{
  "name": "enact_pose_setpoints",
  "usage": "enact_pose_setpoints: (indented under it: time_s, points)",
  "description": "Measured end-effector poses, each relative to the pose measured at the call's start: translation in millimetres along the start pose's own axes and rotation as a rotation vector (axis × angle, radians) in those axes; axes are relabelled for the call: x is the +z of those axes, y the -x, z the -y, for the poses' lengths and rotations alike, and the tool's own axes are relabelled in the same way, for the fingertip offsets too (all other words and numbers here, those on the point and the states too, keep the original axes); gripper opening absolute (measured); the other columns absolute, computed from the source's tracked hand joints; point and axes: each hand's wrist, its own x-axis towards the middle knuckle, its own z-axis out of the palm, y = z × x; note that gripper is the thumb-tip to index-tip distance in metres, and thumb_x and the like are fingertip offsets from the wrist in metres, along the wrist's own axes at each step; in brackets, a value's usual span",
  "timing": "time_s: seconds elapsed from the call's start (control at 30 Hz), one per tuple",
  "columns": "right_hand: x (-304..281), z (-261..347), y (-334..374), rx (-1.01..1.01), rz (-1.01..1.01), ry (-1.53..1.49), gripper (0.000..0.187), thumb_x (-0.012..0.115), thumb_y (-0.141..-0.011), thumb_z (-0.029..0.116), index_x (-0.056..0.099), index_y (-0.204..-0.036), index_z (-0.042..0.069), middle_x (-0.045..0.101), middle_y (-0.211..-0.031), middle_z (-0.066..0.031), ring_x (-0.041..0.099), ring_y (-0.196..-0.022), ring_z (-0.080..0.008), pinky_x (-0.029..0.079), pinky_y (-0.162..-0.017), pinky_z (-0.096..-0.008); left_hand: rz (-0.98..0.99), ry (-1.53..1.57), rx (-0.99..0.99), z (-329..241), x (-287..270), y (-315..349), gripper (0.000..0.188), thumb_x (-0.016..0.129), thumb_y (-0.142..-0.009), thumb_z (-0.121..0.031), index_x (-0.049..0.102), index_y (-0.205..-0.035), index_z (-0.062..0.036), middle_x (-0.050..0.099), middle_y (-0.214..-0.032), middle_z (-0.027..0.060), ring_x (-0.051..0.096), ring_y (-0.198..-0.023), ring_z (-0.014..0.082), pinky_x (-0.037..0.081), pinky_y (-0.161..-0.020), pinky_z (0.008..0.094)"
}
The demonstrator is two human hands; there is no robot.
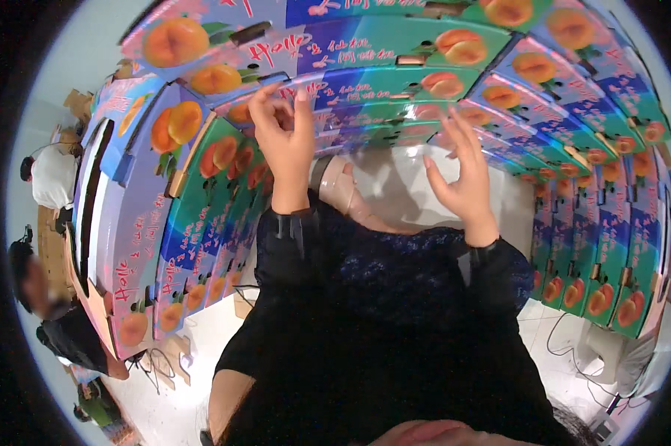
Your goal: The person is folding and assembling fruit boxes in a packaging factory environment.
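Note:
Both my hands are raised in front of a wall of stacked fruit cartons (pixel 350 44) printed with peaches on blue, green and pink. My left hand (pixel 287 152) is upright, its thumb and bent fingers apart, and I see nothing in it. Its fingertips overlap the cartons in the picture; whether they touch cannot be made out. To the right, my right hand (pixel 465 182) has its fingers stretched and its thumb spread, with nothing held. It is nearest to the carton fronts at the right. Black sleeves cover both forearms.
More peach-printed cartons (pixel 201 193) stand close at my left, and another stack (pixel 592 245) at my right. A bare leg (pixel 369 212) shows below my hands. Cables (pixel 573 349) lie by a pale stool (pixel 603 349). Several people, one in a white top (pixel 53 178), are at far left.

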Motion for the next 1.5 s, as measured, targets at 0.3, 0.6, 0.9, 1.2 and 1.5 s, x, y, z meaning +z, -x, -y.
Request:
enact_pose_setpoints:
  time_s: [0.3,0.6,0.9,1.2,1.5]
  points:
    - [-51,28,90,0.170,0.037,-0.117,0.046,0.068,-0.077,0.010,0.055,-0.121,0.007,0.056,-0.121,-0.0129,0.062,-0.094,-0.0235,0.050,-0.071,-0.0301,0.212,0.306,-0.149,-13,-6,3,0.054,0.067,-0.083,-0.005,0.039,-0.128,0.0015,0.047,-0.070,-0.0030,0.042,-0.057,0.0021,0.033,-0.050,0.0169]
    - [-34,-21,131,0.522,-0.044,-0.172,0.033,0.065,-0.078,0.010,0.057,-0.110,0.004,0.059,-0.105,-0.0130,0.061,-0.077,-0.0235,0.051,-0.065,-0.0310,0.396,0.426,-0.508,-2,-11,-33,0.063,0.066,-0.083,-0.022,0.035,-0.130,0.0057,0.062,-0.088,0.0032,0.055,-0.081,0.0096,0.042,-0.074,0.0244]
    - [-20,-29,142,0.445,0.121,-0.023,0.034,0.063,-0.073,0.017,0.060,-0.105,0.006,0.058,-0.106,-0.0134,0.059,-0.092,-0.0319,0.049,-0.079,-0.0389,0.404,0.403,-0.477,-31,-5,-17,0.081,0.066,-0.084,-0.027,0.015,-0.138,0.0039,0.054,-0.119,0.0125,0.047,-0.118,0.0194,0.028,-0.105,0.0345]
    - [-17,-36,146,0.443,0.213,0.024,0.031,0.063,-0.073,0.019,0.062,-0.102,0.009,0.059,-0.104,-0.0116,0.058,-0.096,-0.0328,0.049,-0.082,-0.0397,0.337,0.481,-0.343,-34,-6,18,0.078,0.063,-0.087,-0.019,0.010,-0.143,-0.0035,0.055,-0.117,0.0121,0.055,-0.103,0.0166,0.039,-0.094,0.0320]
    - [-28,-75,131,0.562,-0.242,-0.062,0.053,0.068,-0.076,0.023,0.051,-0.122,0.004,0.050,-0.123,-0.0177,0.046,-0.117,-0.0313,0.039,-0.098,-0.0424,0.943,-0.154,-0.219,72,-5,161,0.032,0.068,-0.081,-0.029,0.060,-0.103,-0.0065,0.061,-0.083,0.0097,0.060,-0.078,0.0220,0.048,-0.072,0.0332]
